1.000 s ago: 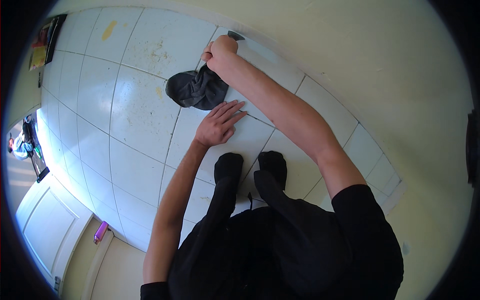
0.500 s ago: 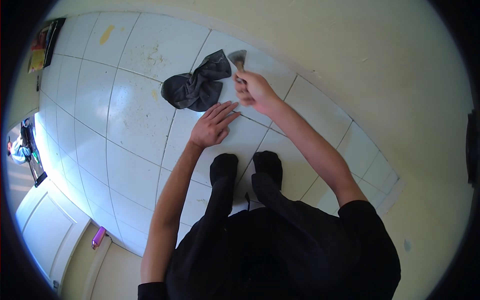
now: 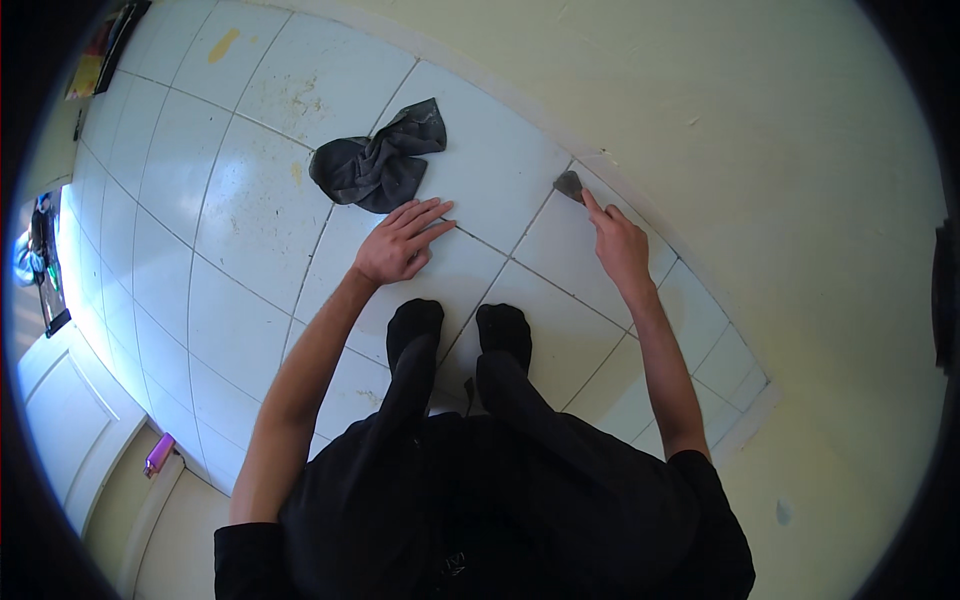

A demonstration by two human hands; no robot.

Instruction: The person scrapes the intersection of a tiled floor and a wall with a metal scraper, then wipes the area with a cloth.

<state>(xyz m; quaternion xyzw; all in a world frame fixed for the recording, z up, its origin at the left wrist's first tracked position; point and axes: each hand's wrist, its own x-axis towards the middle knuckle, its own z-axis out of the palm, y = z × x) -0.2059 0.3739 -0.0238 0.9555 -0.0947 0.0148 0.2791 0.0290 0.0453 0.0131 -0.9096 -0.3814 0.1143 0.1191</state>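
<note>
My right hand [image 3: 622, 245] is closed round the handle of a scraper [image 3: 569, 185], its index finger stretched along the tool. The dull grey blade lies at the floor tiles close to the foot of the wall; the handle is mostly hidden in my grip. My left hand [image 3: 398, 245] rests with spread fingers on the white tiles [image 3: 490, 175], holding nothing. Just beyond its fingertips a crumpled dark grey cloth [image 3: 380, 160] lies on the floor.
A cream wall [image 3: 720, 150] borders the floor on the right. Yellow stains [image 3: 224, 45] and brown specks [image 3: 305, 95] mark the tiles at the far left. My feet in black socks [image 3: 505, 330] stand between my arms. A white door [image 3: 75, 410] is at the lower left.
My right hand has swung right and nearer with the scraper, from beside the cloth to the floor by the wall. My view has shifted slightly; the left hand stays by the cloth.
</note>
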